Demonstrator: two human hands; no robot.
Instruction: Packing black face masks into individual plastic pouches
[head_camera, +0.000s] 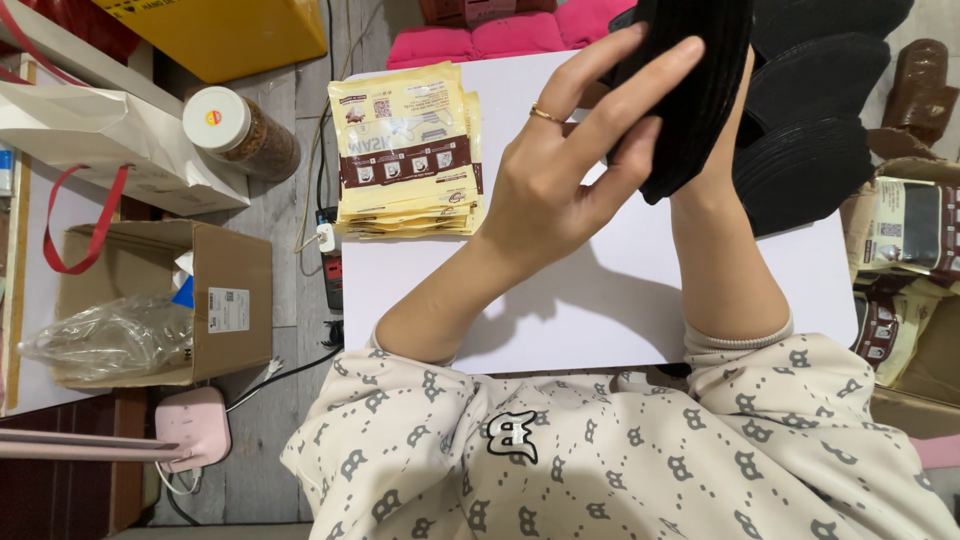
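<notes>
While the left hand (545, 190) is pinching a stack of black masks (690, 90) between its fingers above the white table (600, 300), the right hand, mostly hidden behind the stack, is gripping it too; cream packets (408, 150) are lying just beside.

Bright, even indoor light falls from above, leaving the white worktop (600, 310) nearly washed out. Soft grey shadows of the forearms lie on it near the body. The black stack (700, 90) loses detail in darkness. Focus is sharp throughout, with slight wide-angle stretching at the corners.
</notes>
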